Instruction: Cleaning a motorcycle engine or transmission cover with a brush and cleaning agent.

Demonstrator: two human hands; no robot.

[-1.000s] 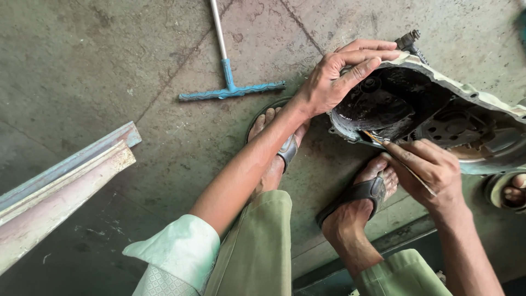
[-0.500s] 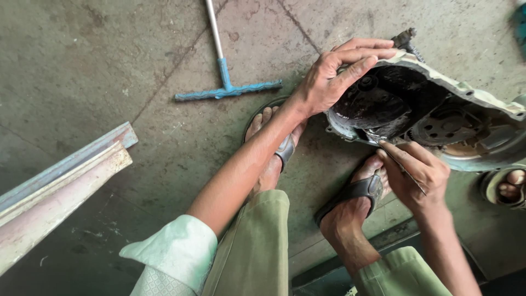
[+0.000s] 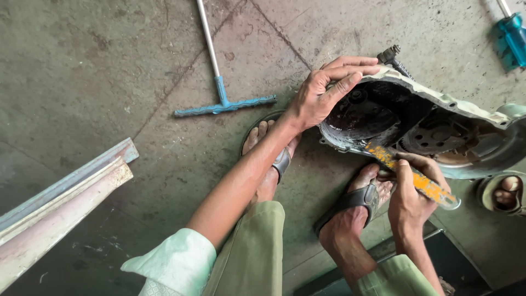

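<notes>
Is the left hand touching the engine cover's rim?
Touching. The head view shows the left hand with fingers laid flat over the grimy engine cover rim, no gap visible.

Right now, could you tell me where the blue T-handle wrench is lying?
The blue T-handle wrench lies on the concrete floor at upper centre, left of the left hand resting on the engine cover.

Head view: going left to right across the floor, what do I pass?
Metal rail → blue T-handle tool → left hand on the rim of the greasy engine cover → right hand gripping a yellow-handled tool → blue tool at the far right.
</notes>
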